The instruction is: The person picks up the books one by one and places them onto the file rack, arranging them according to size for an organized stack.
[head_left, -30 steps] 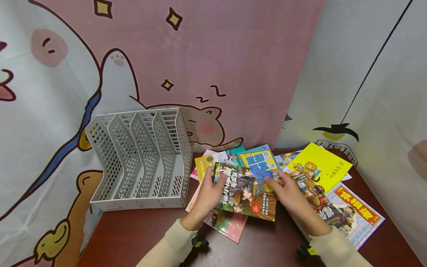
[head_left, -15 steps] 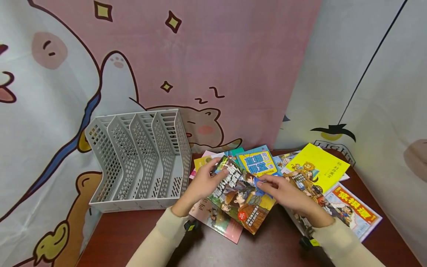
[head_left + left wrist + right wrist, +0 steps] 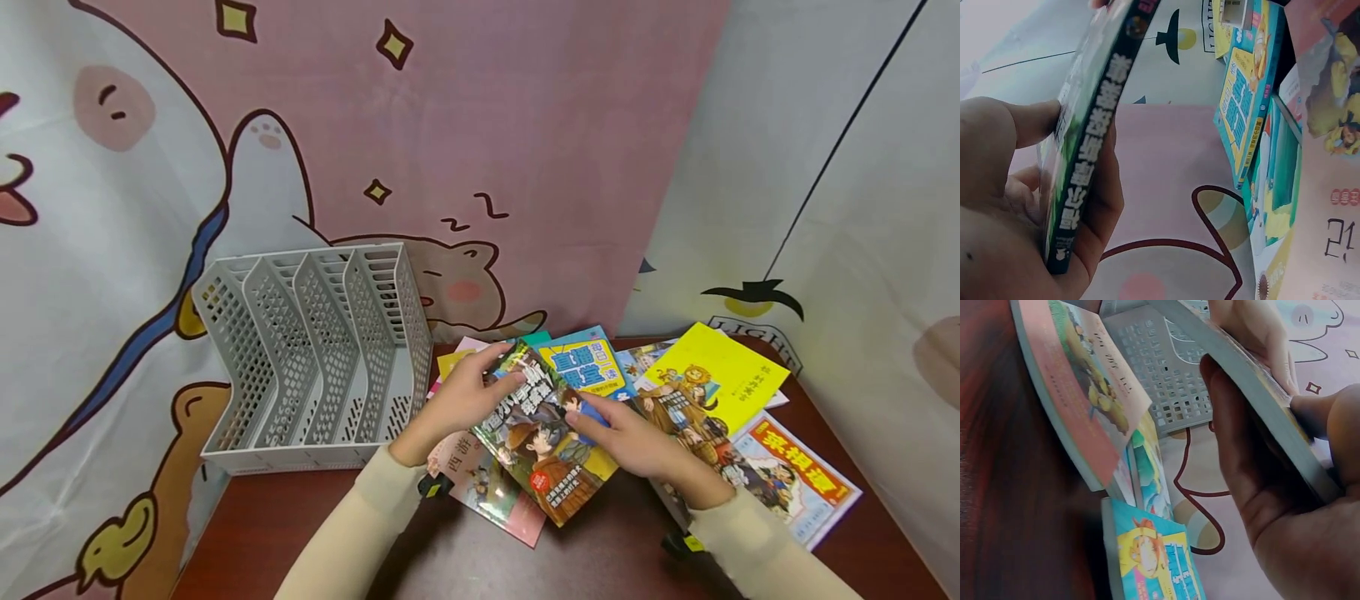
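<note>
Both hands hold one paperback book (image 3: 551,454) with a cartoon cover, tilted above the table. My left hand (image 3: 461,400) grips its upper left edge, thumb on the cover and fingers behind. My right hand (image 3: 637,437) pinches the opposite edge, thumb on the front. The left wrist view shows the dark spine (image 3: 1094,134) with white lettering lying in the left palm. In the right wrist view, the pale page edges (image 3: 1260,394) face the camera between thumb and fingers. A pink book (image 3: 487,492) lies on the table under the held book, partly hidden.
A grey perforated file rack (image 3: 315,458) with several slots stands at the left against the patterned cloth. A blue book (image 3: 588,358) lies behind the hands. At the right are a yellow book (image 3: 731,371) and a red-titled book (image 3: 802,471) on the dark red table (image 3: 300,533).
The held book has turned from nearly level to a slant, its lower corner swinging toward the person. My left hand has shifted slightly left and up. The rack has stayed put.
</note>
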Demonstrator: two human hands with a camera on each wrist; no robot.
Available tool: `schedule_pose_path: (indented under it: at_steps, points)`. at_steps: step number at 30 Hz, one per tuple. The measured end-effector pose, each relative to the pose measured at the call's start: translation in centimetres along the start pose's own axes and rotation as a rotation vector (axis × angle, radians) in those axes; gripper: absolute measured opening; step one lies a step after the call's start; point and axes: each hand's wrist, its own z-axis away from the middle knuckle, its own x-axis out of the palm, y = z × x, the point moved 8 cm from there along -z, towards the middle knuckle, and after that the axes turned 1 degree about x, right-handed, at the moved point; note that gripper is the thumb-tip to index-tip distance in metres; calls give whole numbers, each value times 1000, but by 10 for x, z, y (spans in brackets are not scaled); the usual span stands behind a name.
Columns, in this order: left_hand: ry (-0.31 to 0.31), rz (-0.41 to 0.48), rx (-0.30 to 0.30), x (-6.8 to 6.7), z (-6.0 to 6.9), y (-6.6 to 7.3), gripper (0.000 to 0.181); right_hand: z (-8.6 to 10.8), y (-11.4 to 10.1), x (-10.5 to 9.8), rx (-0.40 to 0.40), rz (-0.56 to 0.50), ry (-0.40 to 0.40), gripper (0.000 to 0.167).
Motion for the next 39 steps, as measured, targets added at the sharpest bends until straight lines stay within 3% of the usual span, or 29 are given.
schedule_pose_path:
  at_steps: [9,14,17,21,23,25,27,31,36,39]
  points:
    - [9,59,12,-2,-3,-11,62,8,-3,-7,-33,86,127,59]
    - [94,148,6,-11,-5,-17,48,11,-1,-17,36,39,242,68]
    - [151,260,-31,-16,-7,-21,39,12,-3,-21,50,-13,290,70]
    - [186,473,-94,-16,-7,-24,22,11,-7,-21,24,-77,336,57]
    - [191,547,-115,-13,-7,-22,33,11,-8,-21,15,-98,364,49]
    - [186,584,-117,-9,-6,-17,48,12,-10,-21,20,-107,405,53]
    - [170,616,-108,-4,-6,-11,51,11,-12,-20,3,-124,427,52]
    - [97,664,-55,8,-5,3,31,8,-15,-8,-28,-162,390,57]
    - [68,723,20,11,-2,8,47,1,-14,10,-29,-167,304,68]
    - [94,729,12,11,0,4,47,0,-12,14,-19,-168,284,63]
